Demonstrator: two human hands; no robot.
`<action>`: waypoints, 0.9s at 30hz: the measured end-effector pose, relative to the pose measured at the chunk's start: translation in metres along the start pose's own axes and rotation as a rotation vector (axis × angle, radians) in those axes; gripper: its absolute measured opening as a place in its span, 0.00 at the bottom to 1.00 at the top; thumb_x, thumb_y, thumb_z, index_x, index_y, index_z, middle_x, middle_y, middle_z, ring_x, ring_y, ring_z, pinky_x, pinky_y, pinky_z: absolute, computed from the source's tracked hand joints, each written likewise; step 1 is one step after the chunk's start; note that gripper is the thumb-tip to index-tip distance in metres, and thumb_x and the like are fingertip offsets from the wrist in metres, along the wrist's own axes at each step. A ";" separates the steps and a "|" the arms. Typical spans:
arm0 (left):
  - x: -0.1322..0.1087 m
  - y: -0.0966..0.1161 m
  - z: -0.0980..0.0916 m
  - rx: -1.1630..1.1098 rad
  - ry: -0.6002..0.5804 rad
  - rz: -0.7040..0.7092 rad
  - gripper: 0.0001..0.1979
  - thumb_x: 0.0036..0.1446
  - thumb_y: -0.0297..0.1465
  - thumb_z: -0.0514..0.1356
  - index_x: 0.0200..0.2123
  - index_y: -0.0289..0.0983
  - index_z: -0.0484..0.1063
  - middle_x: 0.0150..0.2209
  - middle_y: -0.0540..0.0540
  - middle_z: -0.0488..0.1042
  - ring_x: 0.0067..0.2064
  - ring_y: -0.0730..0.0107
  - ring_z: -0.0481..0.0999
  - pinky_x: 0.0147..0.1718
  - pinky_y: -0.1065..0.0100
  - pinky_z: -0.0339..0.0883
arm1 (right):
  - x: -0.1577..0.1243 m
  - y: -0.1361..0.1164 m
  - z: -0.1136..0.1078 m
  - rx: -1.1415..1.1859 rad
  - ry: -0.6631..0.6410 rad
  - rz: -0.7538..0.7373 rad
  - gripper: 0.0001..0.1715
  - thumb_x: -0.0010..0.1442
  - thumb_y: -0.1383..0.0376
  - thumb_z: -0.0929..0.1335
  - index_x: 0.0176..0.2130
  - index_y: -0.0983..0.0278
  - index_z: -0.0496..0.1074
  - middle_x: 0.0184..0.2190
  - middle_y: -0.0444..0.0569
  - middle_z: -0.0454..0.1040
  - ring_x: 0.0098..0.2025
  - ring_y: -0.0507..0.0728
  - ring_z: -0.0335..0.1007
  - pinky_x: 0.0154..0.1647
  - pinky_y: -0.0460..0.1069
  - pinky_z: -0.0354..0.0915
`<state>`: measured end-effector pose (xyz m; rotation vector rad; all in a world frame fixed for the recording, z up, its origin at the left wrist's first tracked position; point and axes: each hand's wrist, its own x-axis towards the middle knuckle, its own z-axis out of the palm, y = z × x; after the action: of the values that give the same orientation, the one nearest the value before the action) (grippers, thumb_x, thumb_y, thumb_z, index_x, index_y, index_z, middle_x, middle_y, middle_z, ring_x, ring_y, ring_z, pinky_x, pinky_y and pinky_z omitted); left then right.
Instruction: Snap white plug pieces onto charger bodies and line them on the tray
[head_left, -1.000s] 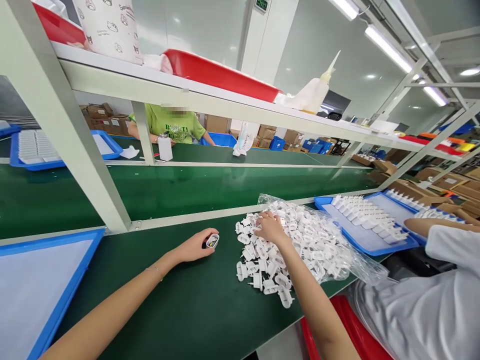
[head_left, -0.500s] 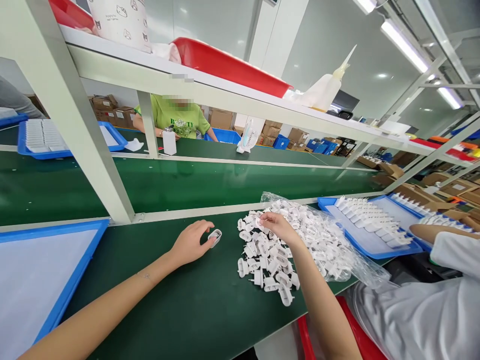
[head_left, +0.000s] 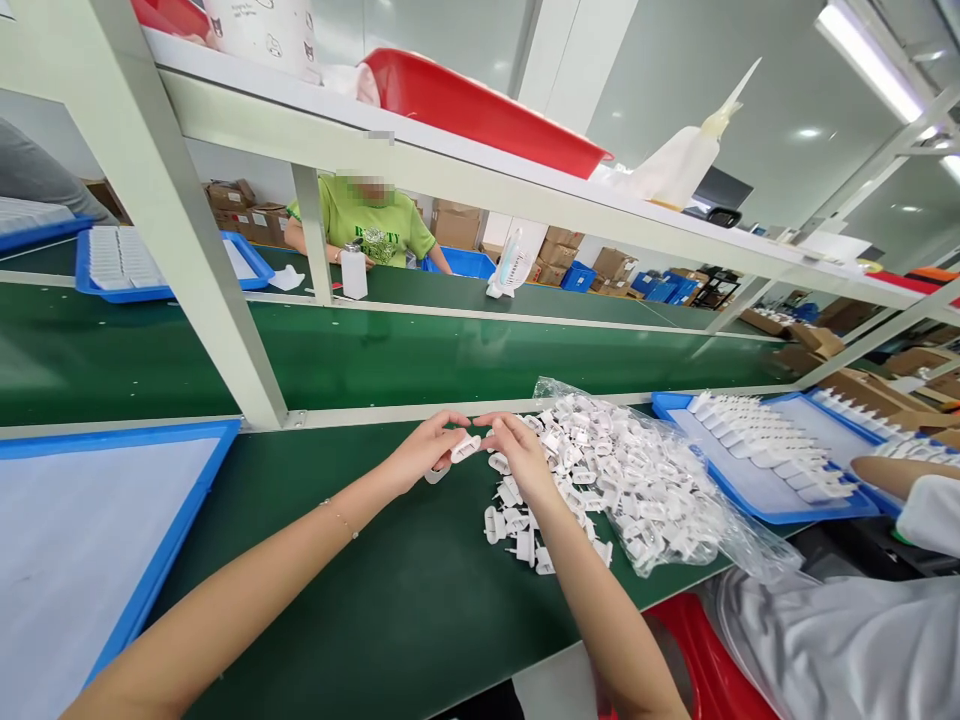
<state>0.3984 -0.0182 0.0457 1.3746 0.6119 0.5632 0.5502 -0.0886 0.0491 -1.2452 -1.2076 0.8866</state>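
Between my two hands is a small white plastic part (head_left: 465,448), an oval housing with a slot-like opening, held just above the green bench. My left hand (head_left: 427,452) pinches its left side. Fingertips of my right hand (head_left: 519,455) are closed at its right end, beside the pile. A second white oval housing (head_left: 437,474) shows under my left fingers; whether it lies on the bench or is held, I cannot tell. To the right, a heap of similar white parts (head_left: 652,490) spills from a clear plastic bag (head_left: 757,545).
On the left lies a blue tray (head_left: 161,520) with a white liner. A blue tray (head_left: 780,515) with rows of white parts stands at the right, near a co-worker's grey sleeve (head_left: 862,630). A shelf post (head_left: 202,250) rises at left; someone in green (head_left: 375,225) sits opposite.
My right hand has moved left from the pile with a white part and met my left hand, which has risen slightly and now grips that part too. The view has shifted slightly.
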 end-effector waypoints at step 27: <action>-0.005 -0.079 -0.038 1.010 0.177 0.251 0.19 0.54 0.39 0.57 0.49 0.41 0.66 0.47 0.44 0.69 0.48 0.57 0.67 0.44 0.60 0.60 | 0.021 0.061 0.015 0.000 0.101 0.177 0.16 0.52 0.57 0.66 0.38 0.58 0.57 0.23 0.35 0.61 0.18 0.50 0.63 0.21 0.46 0.58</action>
<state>0.3698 -0.0036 -0.0361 2.3909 0.9344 0.6016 0.5467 -0.0557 -0.0085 -1.3964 -1.0290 0.9402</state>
